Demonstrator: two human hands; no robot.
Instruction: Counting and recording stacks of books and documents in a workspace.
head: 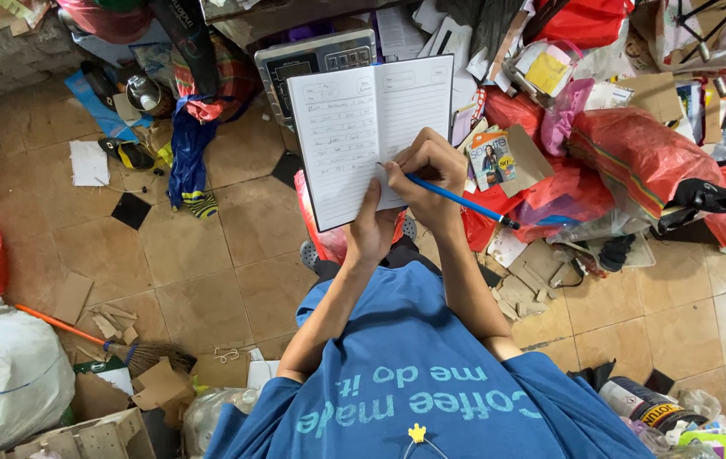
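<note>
Open notebook [363, 127] held up over the tiled floor [201, 280], left hand [371, 234] closed on its bottom edge from below. Right hand [431, 174] pinches blue pen [456, 200], tip touching the left page near the spine, bottom edge.

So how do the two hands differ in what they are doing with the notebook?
The left hand grips the open notebook from below at its bottom edge, thumb lying on the page. The right hand lies on top of the page, curled around a blue pen with its tip on the paper. The left hand holds the notebook; the right hand holds only the pen. Both are bare.
</note>
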